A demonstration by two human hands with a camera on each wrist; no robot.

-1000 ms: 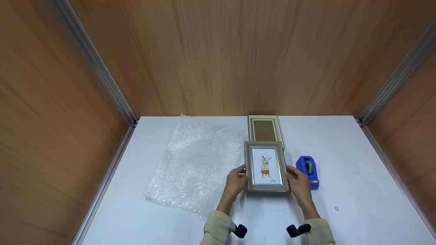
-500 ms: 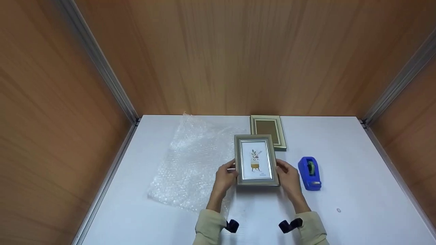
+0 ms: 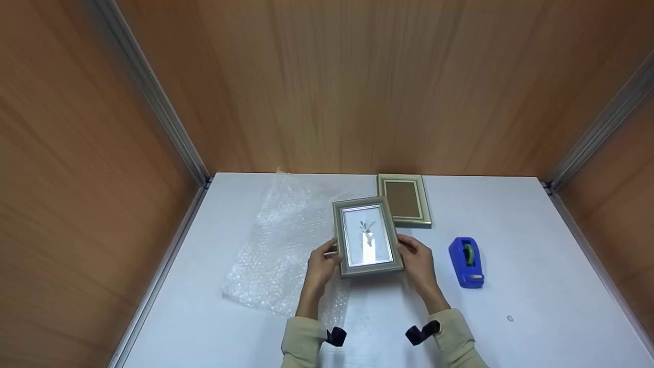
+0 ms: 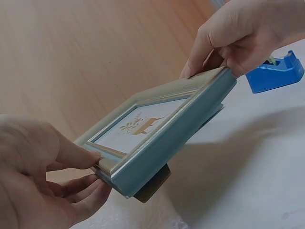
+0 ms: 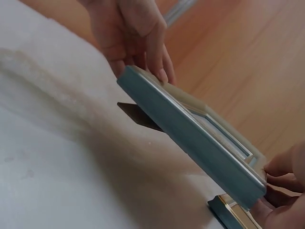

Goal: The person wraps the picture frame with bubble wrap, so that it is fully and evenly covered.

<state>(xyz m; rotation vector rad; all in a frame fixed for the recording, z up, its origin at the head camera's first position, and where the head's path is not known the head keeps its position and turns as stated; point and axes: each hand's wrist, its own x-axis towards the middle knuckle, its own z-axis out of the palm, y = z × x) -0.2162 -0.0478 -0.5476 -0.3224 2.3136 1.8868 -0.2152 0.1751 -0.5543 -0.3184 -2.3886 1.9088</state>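
Because L hand [image 3: 321,267] & R hand [image 3: 419,261] clamp fingers on opp sides, pic frame [image 3: 367,237] prob hangs steady above table [image 3: 516,255], face up

My white counter [image 3: 552,276] bears bubble wrap [image 3: 286,245], a brown-centred frame [image 3: 403,199] and a blue tape dispenser [image 3: 466,261]; a wood-grain panel [image 3: 327,87] stands behind.

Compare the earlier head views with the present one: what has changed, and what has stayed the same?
The picture frame has moved left and turned slightly counter-clockwise, uncovering more of the second frame. The left hand and right hand moved with it, both still gripping it. The second frame, bubble wrap and tape dispenser stayed put.
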